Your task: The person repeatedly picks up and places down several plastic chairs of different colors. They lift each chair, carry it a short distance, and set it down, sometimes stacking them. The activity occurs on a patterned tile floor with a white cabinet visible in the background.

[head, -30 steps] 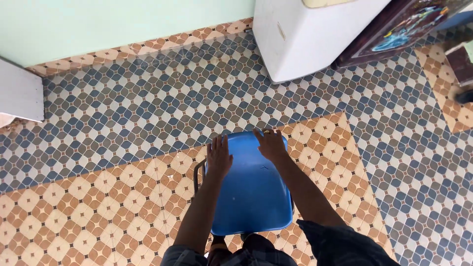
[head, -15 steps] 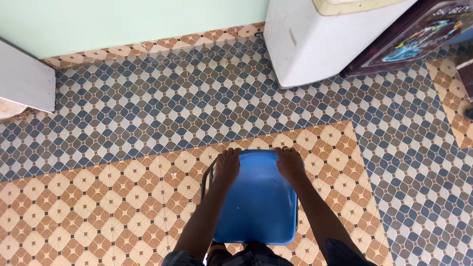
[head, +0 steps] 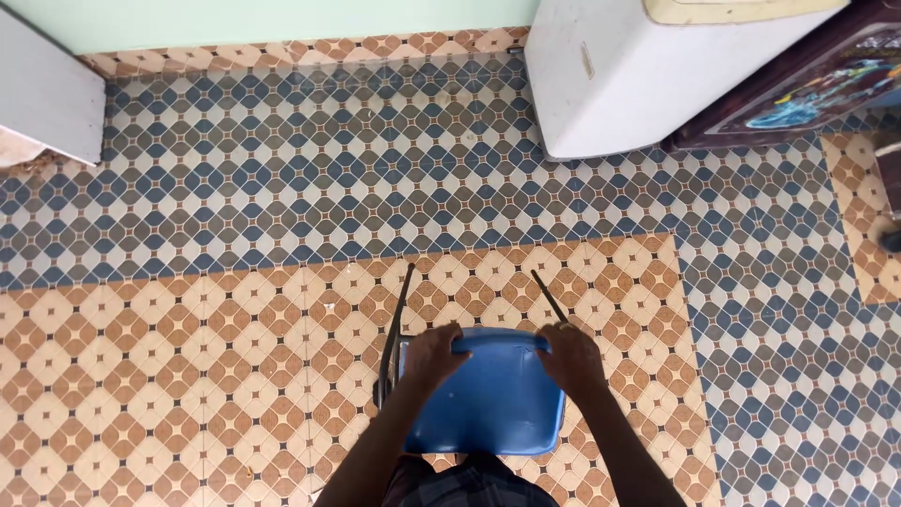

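Two hands grip one blue plastic chair (head: pixel 483 399) in the head view: the left hand (head: pixel 434 355) and the right hand (head: pixel 571 357) each have their fingers curled tight over the far edge of its shell, one at either corner. The chair sits directly under the fingers, close to the person's body, on the orange-and-cream patterned floor (head: pixel 188 376). Two dark metal legs (head: pixel 549 296) jut forward past the fingertips, so the chair looks tipped and the step in hand appears to be lifting or shifting it. Any further move calls for an even hold on both corners. Well beyond the fingers stand one white appliance (head: pixel 619 84) and one dark cabinet (head: pixel 798 94).
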